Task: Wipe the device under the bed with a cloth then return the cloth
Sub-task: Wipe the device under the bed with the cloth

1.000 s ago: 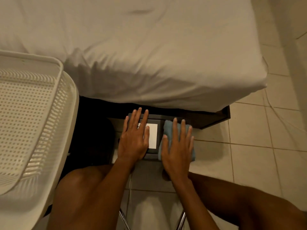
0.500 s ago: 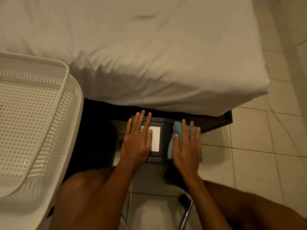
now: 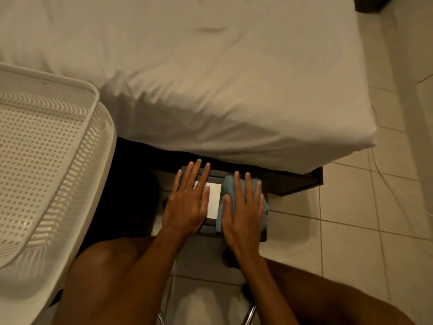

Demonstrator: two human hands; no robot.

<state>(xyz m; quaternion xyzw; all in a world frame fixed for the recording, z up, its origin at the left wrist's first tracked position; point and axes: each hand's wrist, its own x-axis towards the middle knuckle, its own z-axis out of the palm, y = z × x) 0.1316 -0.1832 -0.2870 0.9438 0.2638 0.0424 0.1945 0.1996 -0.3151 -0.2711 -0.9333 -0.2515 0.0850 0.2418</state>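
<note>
A flat dark device [image 3: 212, 225] with a white label on top lies on the floor, half under the bed's edge. My left hand [image 3: 187, 202] rests flat on its left side, fingers spread, partly covering the white label. My right hand [image 3: 243, 212] presses a light blue cloth [image 3: 228, 186] flat against the device's right side; the cloth shows around my fingers and at the right of my palm. Most of the device's top is hidden by both hands.
The bed [image 3: 210, 78] with a white sheet fills the top of the view, its dark frame [image 3: 302, 181] showing at the corner. A white perforated plastic basket [image 3: 46, 160] stands at the left. Beige floor tiles [image 3: 363, 219] and a thin cable [image 3: 386, 184] lie at the right. My knees are below.
My right hand has slid the cloth from the floor beside the device leftward onto the device's right side. My left hand has stayed flat on the device.
</note>
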